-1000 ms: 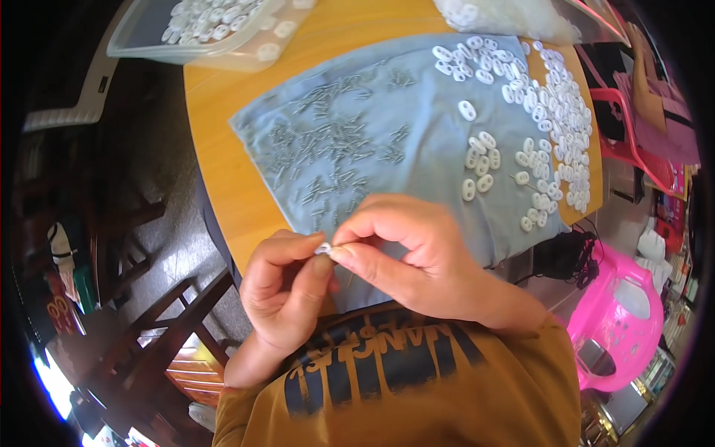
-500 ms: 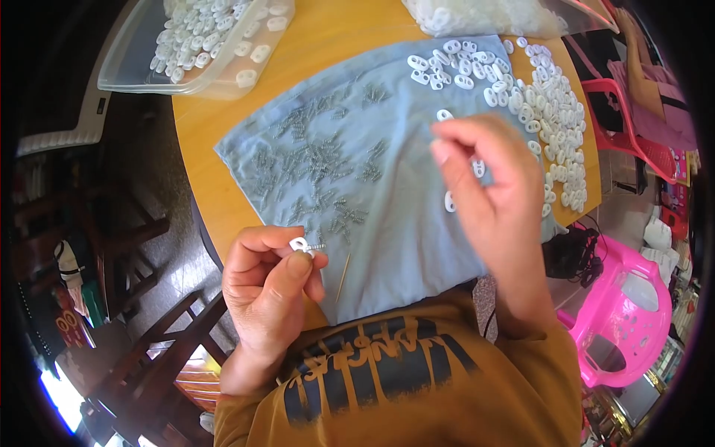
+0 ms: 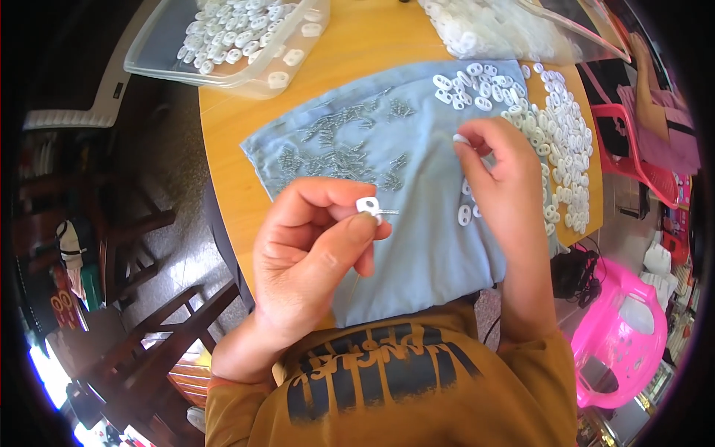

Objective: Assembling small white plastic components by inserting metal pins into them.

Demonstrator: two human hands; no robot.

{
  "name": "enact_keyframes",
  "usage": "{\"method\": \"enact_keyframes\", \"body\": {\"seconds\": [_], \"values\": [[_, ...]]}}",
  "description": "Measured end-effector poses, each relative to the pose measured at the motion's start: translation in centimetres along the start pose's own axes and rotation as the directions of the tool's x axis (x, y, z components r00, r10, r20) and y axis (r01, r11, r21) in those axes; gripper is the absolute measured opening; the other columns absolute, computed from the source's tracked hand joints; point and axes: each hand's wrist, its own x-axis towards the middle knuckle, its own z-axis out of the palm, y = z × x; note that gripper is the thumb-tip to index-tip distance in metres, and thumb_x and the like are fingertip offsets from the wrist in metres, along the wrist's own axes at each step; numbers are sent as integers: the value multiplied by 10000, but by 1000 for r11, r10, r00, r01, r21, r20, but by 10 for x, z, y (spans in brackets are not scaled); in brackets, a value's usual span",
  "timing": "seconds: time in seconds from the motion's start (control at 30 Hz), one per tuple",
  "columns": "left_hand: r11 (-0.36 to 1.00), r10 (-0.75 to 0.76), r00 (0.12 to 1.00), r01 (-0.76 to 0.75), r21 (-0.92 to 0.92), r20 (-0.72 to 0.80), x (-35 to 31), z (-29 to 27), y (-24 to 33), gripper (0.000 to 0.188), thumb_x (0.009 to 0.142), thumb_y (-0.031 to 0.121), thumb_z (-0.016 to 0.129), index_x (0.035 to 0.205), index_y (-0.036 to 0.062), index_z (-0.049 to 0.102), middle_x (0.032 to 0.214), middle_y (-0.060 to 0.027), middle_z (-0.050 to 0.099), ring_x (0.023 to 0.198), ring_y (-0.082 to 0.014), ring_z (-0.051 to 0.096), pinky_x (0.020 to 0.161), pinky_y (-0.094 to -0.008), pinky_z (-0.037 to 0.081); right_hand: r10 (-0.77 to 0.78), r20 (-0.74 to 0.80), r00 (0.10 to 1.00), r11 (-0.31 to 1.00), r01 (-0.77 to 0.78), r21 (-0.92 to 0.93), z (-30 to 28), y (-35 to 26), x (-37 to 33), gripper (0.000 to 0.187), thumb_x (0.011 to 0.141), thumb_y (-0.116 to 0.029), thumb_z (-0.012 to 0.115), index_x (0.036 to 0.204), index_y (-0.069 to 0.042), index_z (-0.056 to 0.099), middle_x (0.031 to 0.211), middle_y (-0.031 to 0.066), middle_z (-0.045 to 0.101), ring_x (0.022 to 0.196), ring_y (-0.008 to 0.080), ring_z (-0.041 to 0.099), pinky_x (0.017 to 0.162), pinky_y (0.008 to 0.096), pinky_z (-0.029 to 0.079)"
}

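Note:
My left hand (image 3: pixel 309 249) is raised over the near part of a blue cloth. Its thumb and fingers pinch a small white plastic cord-lock piece (image 3: pixel 366 204) with a hole through it. A thin metal spring (image 3: pixel 389 212) sticks out sideways from that piece. To the right, my right hand (image 3: pixel 506 167) hovers above the cloth, thumb and forefinger closed on another white cord-lock piece (image 3: pixel 462 139). Several loose two-holed white pieces (image 3: pixel 465 214) lie beside its wrist. Many small springs (image 3: pixel 335 160) are scattered on the cloth's left half.
The blue cloth (image 3: pixel 417 261) covers much of a wooden table (image 3: pixel 223 186). White pieces (image 3: pixel 570 164) heap along its right side. A clear tub (image 3: pixel 261 86) of them and a clear bag (image 3: pixel 491 30) stand at the far side. A pink plastic chair (image 3: pixel 633 372) is at the right; another person's arm (image 3: pixel 644 93) shows behind.
My left hand has risen up and to the right with its piece and spring. My right fingertips have closed on a white piece from the cloth. The whole view has shifted slightly.

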Motion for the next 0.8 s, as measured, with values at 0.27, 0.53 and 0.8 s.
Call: {"method": "enact_keyframes", "body": {"seconds": [0.27,0.53,0.8], "values": [[995,24,1000,-24,-95,8,6,-15,-14,244,858,-14,527,1102,-1,534,820,-67,602,619,-79,530,569,-208,441,-26,515,857,149,-506,850,-2,-36,0,245,850,-122,604,1051,13,566,857,14,572,720,88,515,648,216,424],[994,51,999,-49,-100,11,6,-21,-12,236,859,-20,531,1094,-9,537,828,-62,599,638,-74,531,566,-199,443,-51,484,874,182,-468,865,19,-50,-2,239,873,-115,578,1071,17,563,871,30,573,766,90,513,697,223,431],[994,78,997,-78,-78,-3,11,-24,-13,217,862,-17,537,1079,-9,534,850,-66,607,667,-61,536,561,-186,449,-55,384,922,226,-363,904,30,-50,-4,237,883,-76,558,1101,16,562,912,23,573,814,68,509,730,200,422]]}}
